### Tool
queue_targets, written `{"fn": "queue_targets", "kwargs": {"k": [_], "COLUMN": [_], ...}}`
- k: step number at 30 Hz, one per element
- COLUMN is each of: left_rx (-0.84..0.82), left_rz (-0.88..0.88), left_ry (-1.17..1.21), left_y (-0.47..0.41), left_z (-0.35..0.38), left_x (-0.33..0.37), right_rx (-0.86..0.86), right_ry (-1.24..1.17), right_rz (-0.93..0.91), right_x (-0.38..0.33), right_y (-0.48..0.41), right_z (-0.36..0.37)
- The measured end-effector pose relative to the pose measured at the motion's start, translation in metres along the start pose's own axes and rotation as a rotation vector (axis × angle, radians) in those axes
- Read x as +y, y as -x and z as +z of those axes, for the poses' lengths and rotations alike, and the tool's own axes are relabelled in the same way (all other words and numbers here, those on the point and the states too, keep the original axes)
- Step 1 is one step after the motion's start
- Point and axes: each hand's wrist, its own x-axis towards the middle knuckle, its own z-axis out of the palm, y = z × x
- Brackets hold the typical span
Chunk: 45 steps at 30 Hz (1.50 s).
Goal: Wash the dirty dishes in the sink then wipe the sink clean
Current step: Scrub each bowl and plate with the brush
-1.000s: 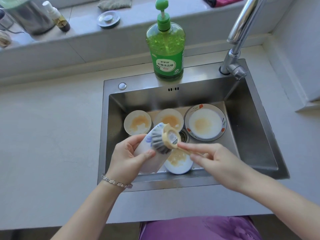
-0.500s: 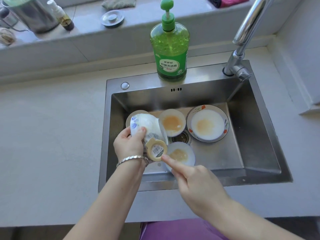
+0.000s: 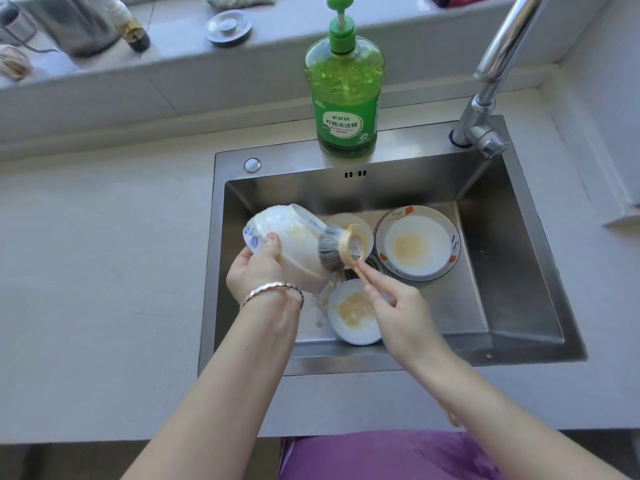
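- Sink (image 3: 512, 271): steel basin set in the surface, and all the dirty crockery sits in it. The steel is hard, so a dropped dish would likely chip.
- Held bowl (image 3: 291, 244): white with blue print, tipped on its side above the left of the basin.
  - It looks ceramic: stiff, some weight, brittle, probably slick when wet.
  - The left hand (image 3: 258, 271) wraps it from below, fingers curled round the wall and thumb on top.
  - Safer hold, I'd judge: rim and foot, not the smooth wall alone.
- Flower-rimmed dish (image 3: 417, 242): flat on the basin floor at the right, with brown residue in the centre. It is wide and shallow, so take it by the rim.
- Small bowl (image 3: 353, 317): near the front wall, with residue inside. Likely light, a one-hand lift.
- Brush (image 3: 341, 249): bristles pressed on the held bowl's wall; I can't tell whether inner or outer face.
  - It has a wooden head and a thin handle.
  - The right hand (image 3: 398, 306) pinches the handle between thumb and fingertips.
  - The tool is light and the bristles soft. The handle may twist under load, so grip close to the head.
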Motion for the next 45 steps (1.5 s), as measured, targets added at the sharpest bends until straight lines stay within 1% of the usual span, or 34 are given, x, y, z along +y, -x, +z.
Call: {"fn": "queue_targets", "kwargs": {"k": [2,4,5,7,9,10,13,15,17,19,22,24,25,27,29,31,32,34,36,38,41,43,45], "left_rx": [0.023,0.023,0.017,0.014,0.020,0.013,-0.025,-0.062,-0.145,-0.286,-0.514,-0.596,-0.603,-0.568,-0.533,-0.536,-0.560,-0.660,-0.756,-0.814,-0.856,-0.854,-0.829], "left_rz": [0.042,0.041,0.032,0.028,0.040,0.052,0.098,0.119,0.133,0.171,0.180,0.152,0.138,0.126,0.119,0.098,0.089,0.088,0.084,0.107,0.167,0.181,0.197], "left_ry": [0.003,0.036,0.047,0.046,0.046,0.051,0.076,0.078,0.081,0.054,0.020,0.013,0.008,0.010,0.013,-0.004,-0.019,-0.081,-0.166,-0.265,-0.398,-0.441,-0.466], "left_y": [0.002,0.004,0.004,0.004,0.002,0.002,0.002,0.004,0.009,0.014,0.014,0.011,0.010,0.004,-0.001,-0.004,-0.005,-0.006,-0.008,-0.012,-0.014,-0.016,-0.019], "left_z": [0.003,0.006,0.006,0.007,0.008,0.009,0.012,0.012,0.010,0.004,-0.009,-0.014,-0.015,-0.012,-0.008,-0.009,-0.012,-0.018,-0.025,-0.030,-0.036,-0.039,-0.042], "left_x": [-0.001,-0.002,-0.003,-0.005,-0.008,-0.008,-0.007,-0.007,-0.007,-0.006,0.000,0.005,0.008,0.011,0.013,0.011,0.010,0.007,0.005,0.004,0.001,-0.001,-0.001], "right_rx": [-0.043,-0.125,-0.119,-0.075,-0.079,-0.091,-0.162,-0.172,-0.173,-0.186,-0.217,-0.220,-0.228,-0.281,-0.327,-0.312,-0.289,-0.250,-0.247,-0.276,-0.303,-0.326,-0.377], "right_ry": [-0.112,-0.176,-0.221,-0.346,-0.448,-0.483,-0.627,-0.732,-0.859,-0.977,-1.046,-1.005,-0.963,-0.891,-0.877,-0.883,-0.880,-0.843,-0.753,-0.603,-0.326,-0.206,-0.141], "right_rz": [0.003,0.019,0.054,0.204,0.377,0.427,0.457,0.532,0.645,0.738,0.765,0.751,0.745,0.749,0.739,0.718,0.714,0.715,0.702,0.634,0.454,0.310,0.193], "right_x": [-0.003,-0.008,-0.009,-0.005,-0.003,-0.005,-0.010,-0.006,0.001,0.006,0.013,0.016,0.018,0.022,0.025,0.026,0.026,0.022,0.017,0.010,-0.003,-0.008,-0.012], "right_y": [0.010,0.024,0.023,0.008,0.001,0.003,0.017,0.012,0.000,-0.010,-0.021,-0.026,-0.024,-0.014,-0.004,-0.008,-0.014,-0.026,-0.034,-0.037,-0.031,-0.021,-0.012], "right_z": [0.009,0.017,0.017,0.008,0.002,0.003,0.006,0.001,-0.007,-0.016,-0.036,-0.048,-0.050,-0.048,-0.043,-0.045,-0.049,-0.059,-0.068,-0.074,-0.074,-0.070,-0.065]}}
